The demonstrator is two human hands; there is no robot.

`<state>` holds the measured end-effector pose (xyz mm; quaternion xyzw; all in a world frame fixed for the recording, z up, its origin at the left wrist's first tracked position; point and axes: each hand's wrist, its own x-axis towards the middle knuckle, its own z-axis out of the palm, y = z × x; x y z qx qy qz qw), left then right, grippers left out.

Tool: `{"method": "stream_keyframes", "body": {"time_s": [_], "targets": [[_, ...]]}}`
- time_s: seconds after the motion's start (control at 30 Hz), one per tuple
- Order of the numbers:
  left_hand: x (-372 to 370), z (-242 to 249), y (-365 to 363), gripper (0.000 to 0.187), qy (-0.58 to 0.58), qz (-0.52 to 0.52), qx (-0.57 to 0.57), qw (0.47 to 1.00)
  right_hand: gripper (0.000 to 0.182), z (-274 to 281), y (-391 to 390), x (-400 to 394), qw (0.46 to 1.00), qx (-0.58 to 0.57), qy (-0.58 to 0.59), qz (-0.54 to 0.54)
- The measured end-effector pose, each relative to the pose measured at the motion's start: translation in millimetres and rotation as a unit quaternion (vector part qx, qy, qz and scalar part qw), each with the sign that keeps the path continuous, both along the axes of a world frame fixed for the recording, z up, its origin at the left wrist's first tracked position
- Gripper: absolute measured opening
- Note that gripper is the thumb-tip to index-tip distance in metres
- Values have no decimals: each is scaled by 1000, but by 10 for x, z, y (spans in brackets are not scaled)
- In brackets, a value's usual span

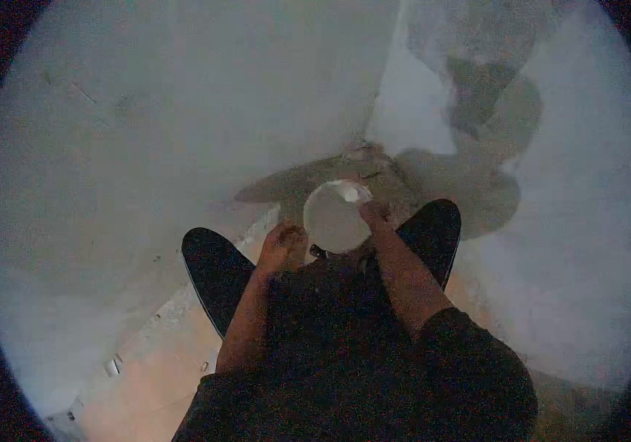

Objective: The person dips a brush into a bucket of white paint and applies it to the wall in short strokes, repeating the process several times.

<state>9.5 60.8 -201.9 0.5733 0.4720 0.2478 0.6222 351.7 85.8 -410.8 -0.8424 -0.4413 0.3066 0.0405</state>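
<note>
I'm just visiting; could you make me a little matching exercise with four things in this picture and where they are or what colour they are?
Things:
1. Round container
2. Knees
3. Orange-tinted surface
4. Shadowy patch

Places and colours:
A. Covered in black or very dark cloth
B. On the pale surface, right of centre and above
C. Whitish, between both bent legs
D. Towards the picture's lower left

Pairs: 1-C, 2-A, 3-D, 4-B

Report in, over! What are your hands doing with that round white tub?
Right hand at right rim of white tub, grip unclear. Left hand beside its left side, contact unclear. Dark-clothed legs flank it.
</note>
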Motion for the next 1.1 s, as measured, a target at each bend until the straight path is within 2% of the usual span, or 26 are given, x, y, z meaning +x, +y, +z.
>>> {"method": "stream_keyframes", "body": {"time_s": [0.07, 0.1, 0.13, 0.17, 0.3, 0.37, 0.4, 0.43, 0.47, 0.5, 0.53, 0.57, 0.6, 0.67, 0.7, 0.8, 0.83, 0.9, 0.97, 1.07, 1.1], "targets": [[-3, -74, 18, 26, -18, 30, -38, 999, 59, -1560, 469, 323, 968, -76, -217, -96], [-14, -136, 28, 27, 3, 12, 5, 1000, 59, -1005, 185, 381, 969, -76, -216, -91], [-81, -106, 62, 29, 21, -6, 43, 999, 57, -215, 129, 182, 995, -28, -79, -58], [-48, -34, 40, 26, -7, 21, 19, 1000, 55, 612, 165, -111, 997, 23, 67, -23], [-65, -86, 98, 25, -3, 25, -33, 999, 49, 349, 205, -287, 992, 78, 96, -11], [-73, -68, 94, 22, -2, 28, -19, 999, 37, 533, 213, -483, 954, 190, 228, -31], [-97, -120, 80, 22, -1, 33, -18, 999, 37, 393, 245, -539, 954, 189, 230, -26], [-117, -193, 77, 23, -16, 45, -28, 998, 34, 145, 301, -585, 860, 231, 451, -65], [-140, -215, 87, 24, -31, 57, -36, 997, 31, 31, 360, -641, 712, 257, 646, -100], [-151, -190, 110, 24, -29, 62, -33, 997, 31, 283, 378, -741, 711, 255, 648, -96], [-155, -151, 126, 25, -19, 73, -62, 995, 29, 757, 346, -867, 852, 239, 465, -5], [-163, -123, 125, 27, -8, 84, -91, 992, 27, 1049, 325, -962, 940, 211, 253, 85], [-54, -344, -20, 27, 4, 89, -91, 992, 27, 765, 214, -881, 937, 209, 266, 86], [32, -419, -93, 28, 2, 75, -52, 996, 22, 653, 220, -820, 925, 262, 229, 153], [128, -480, -171, 28, 8, 76, -44, 996, 22, 663, 150, -755, 921, 270, 234, 154], [237, -423, -369, 28, -43, 114, -60, 991, 23, 1261, -44, -624, 922, 269, 213, 180], [236, -655, -115, 28, -29, 118, -67, 990, 23, 1161, 228, -566, 927, 224, 243, 177], [236, -677, -81, 28, -19, 129, -67, 989, 23, 1288, 382, -448, 927, 183, 270, 183], [226, -718, -124, 28, 59, 139, -48, 987, 23, 1210, 465, -339, 912, 241, 216, 251], [244, -583, -329, 28, 38, 184, -36, 982, 20, 954, 431, -281, 888, 272, 264, 261], [222, -495, -424, 28, 40, 184, -33, 981, 20, 1116, 363, -296, 887, 274, 265, 261]]}}
